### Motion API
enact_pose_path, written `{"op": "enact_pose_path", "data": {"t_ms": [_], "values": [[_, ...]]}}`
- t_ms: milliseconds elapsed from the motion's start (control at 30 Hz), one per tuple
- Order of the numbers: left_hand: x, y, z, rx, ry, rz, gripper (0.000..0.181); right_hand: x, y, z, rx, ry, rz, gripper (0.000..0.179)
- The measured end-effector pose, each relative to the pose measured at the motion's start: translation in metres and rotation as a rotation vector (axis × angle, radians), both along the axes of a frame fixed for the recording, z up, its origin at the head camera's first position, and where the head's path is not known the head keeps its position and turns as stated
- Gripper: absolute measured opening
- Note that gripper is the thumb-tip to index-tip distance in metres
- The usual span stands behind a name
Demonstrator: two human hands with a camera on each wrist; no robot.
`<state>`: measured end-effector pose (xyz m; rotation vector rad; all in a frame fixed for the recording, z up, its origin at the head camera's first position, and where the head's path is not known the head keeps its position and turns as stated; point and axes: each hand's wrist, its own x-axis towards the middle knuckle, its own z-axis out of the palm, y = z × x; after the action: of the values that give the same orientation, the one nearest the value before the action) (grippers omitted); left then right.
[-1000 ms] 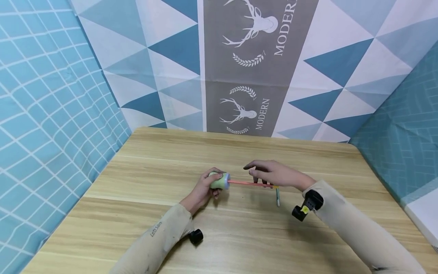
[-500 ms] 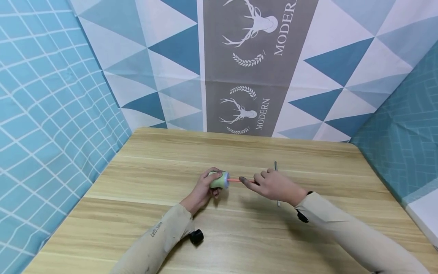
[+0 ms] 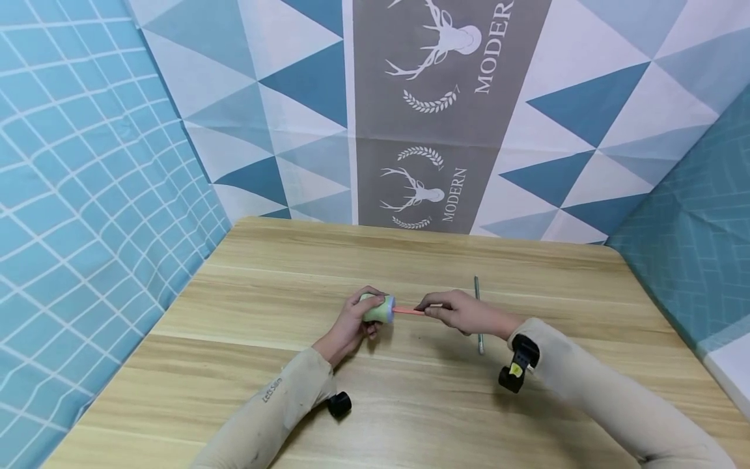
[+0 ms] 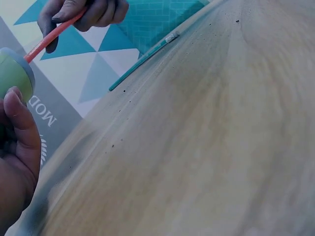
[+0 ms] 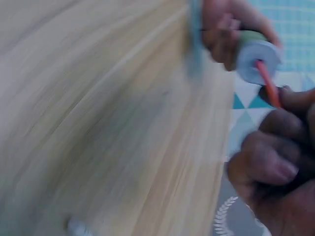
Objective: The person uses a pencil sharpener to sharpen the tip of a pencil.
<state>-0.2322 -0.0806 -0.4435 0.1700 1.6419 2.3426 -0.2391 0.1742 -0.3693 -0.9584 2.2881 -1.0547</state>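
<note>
My left hand (image 3: 347, 329) grips a small green barrel-shaped pencil sharpener (image 3: 375, 312) with a pale blue end, held above the table. A red pencil (image 3: 408, 311) sticks out of the hole in that blue end, pointing right; in the right wrist view the hole around the pencil (image 5: 266, 78) shows plainly. My right hand (image 3: 471, 314) pinches the pencil between thumb and fingers a short way from the sharpener. The pencil's far end is hidden by the right hand in the head view. In the left wrist view the pencil (image 4: 51, 36) slants up into the right hand's fingers.
A dark green pencil (image 3: 481, 343) lies on the wooden table (image 3: 293, 260) beneath the right wrist, partly covered by it. Patterned cloth walls (image 3: 305, 98) stand behind and at both sides of the table. A white block (image 3: 729, 371) stands at the right edge.
My right hand has closed on the red pencil, rolled over and then turned back, with its fingers now nearer the sharpener. The left hand keeps its hold on the sharpener.
</note>
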Motion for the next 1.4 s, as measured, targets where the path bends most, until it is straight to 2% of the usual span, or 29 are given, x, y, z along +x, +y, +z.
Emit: {"op": "enact_pose_path", "data": {"t_ms": [133, 200, 233, 267, 333, 400, 467, 567, 733, 833, 967, 1033, 1200, 1267, 1333, 1367, 1400], "values": [[0.002, 0.001, 0.0, 0.005, 0.022, -0.007, 0.012, -0.006, 0.004, 0.005, -0.111, -0.545, -0.104, 0.033], [0.003, 0.001, -0.001, 0.011, 0.031, -0.009, 0.013, -0.008, 0.005, 0.004, -0.15, -0.717, -0.12, 0.031], [0.003, 0.001, -0.001, 0.012, 0.035, -0.009, 0.013, -0.009, 0.006, 0.004, -0.164, -0.776, -0.125, 0.03], [0.004, 0.002, -0.001, 0.016, 0.041, -0.008, 0.013, -0.01, 0.007, 0.004, -0.172, -0.821, -0.126, 0.029], [0.004, 0.002, -0.001, 0.018, 0.051, -0.012, 0.012, -0.011, 0.008, 0.003, -0.175, -0.854, -0.122, 0.028], [0.003, 0.002, -0.002, 0.023, 0.06, -0.014, 0.012, -0.011, 0.008, 0.004, -0.166, -0.837, -0.121, 0.029], [0.002, 0.002, -0.002, 0.023, 0.065, -0.014, 0.012, -0.011, 0.007, 0.006, -0.134, -0.771, -0.127, 0.031], [0.002, 0.002, -0.002, 0.018, 0.069, -0.016, 0.012, -0.009, 0.006, 0.012, -0.046, -0.597, -0.131, 0.035], [0.002, 0.002, 0.0, 0.005, 0.068, -0.017, 0.013, -0.002, 0.007, 0.025, 0.126, -0.163, -0.109, 0.043], [0.003, 0.002, 0.001, 0.007, 0.057, -0.01, 0.012, 0.005, 0.009, 0.027, 0.138, 0.174, -0.052, 0.039], [0.002, 0.002, 0.003, 0.009, 0.038, 0.003, 0.012, 0.012, 0.008, 0.017, 0.113, 0.703, 0.113, 0.037], [0.002, 0.001, 0.003, 0.006, 0.028, 0.006, 0.012, 0.012, 0.008, 0.01, 0.103, 0.936, 0.18, 0.039], [0.001, 0.0, 0.003, 0.0, 0.02, -0.001, 0.012, 0.008, 0.005, -0.004, 0.167, 1.409, 0.25, 0.026], [0.001, 0.0, 0.002, 0.004, 0.014, -0.003, 0.012, 0.006, 0.005, -0.006, 0.218, 1.564, 0.266, 0.037], [0.001, 0.0, 0.002, 0.011, 0.006, 0.0, 0.011, 0.005, 0.003, -0.007, 0.254, 1.659, 0.286, 0.05], [0.001, 0.0, 0.002, 0.015, 0.002, 0.003, 0.012, 0.005, 0.003, -0.006, 0.256, 1.656, 0.289, 0.048], [0.001, 0.0, 0.001, 0.013, 0.002, 0.002, 0.012, 0.005, 0.002, -0.006, 0.25, 1.615, 0.288, 0.042]]}}
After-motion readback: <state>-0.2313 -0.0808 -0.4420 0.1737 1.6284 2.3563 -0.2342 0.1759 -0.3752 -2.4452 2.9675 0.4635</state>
